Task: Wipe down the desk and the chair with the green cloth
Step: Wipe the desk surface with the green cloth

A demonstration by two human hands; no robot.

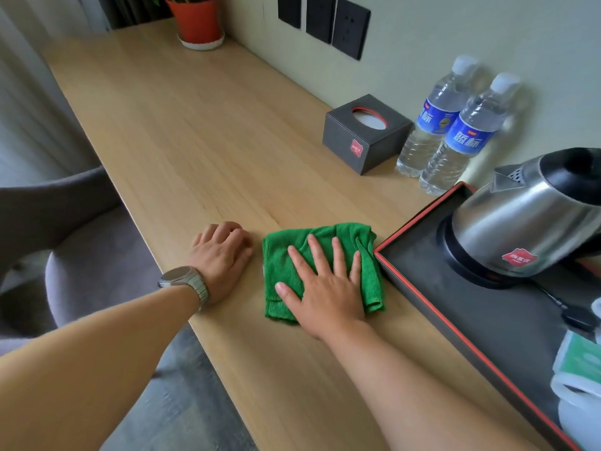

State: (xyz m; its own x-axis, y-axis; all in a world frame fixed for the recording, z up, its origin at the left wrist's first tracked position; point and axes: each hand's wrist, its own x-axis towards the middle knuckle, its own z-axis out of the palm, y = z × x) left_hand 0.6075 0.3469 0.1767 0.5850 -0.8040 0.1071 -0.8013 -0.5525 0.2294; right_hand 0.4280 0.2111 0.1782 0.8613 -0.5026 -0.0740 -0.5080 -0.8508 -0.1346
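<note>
Near the counter's (195,141) front edge, the right hand (328,288) presses flat, fingers spread, on the green cloth (286,255), just beside the tray (422,213). The left hand (221,258) rests alongside, fingers curled, holding nothing.

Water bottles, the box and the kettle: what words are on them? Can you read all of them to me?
"蓝标": on the blue label of the nearer water bottle.
"标", the rest turned away: on the blue label of the farther water bottle.
Red badge on the tissue box: too small to read.
Red badge on the kettle: white characters, too blurred to read.
Print on the green packet: blurred, unreadable.
</note>
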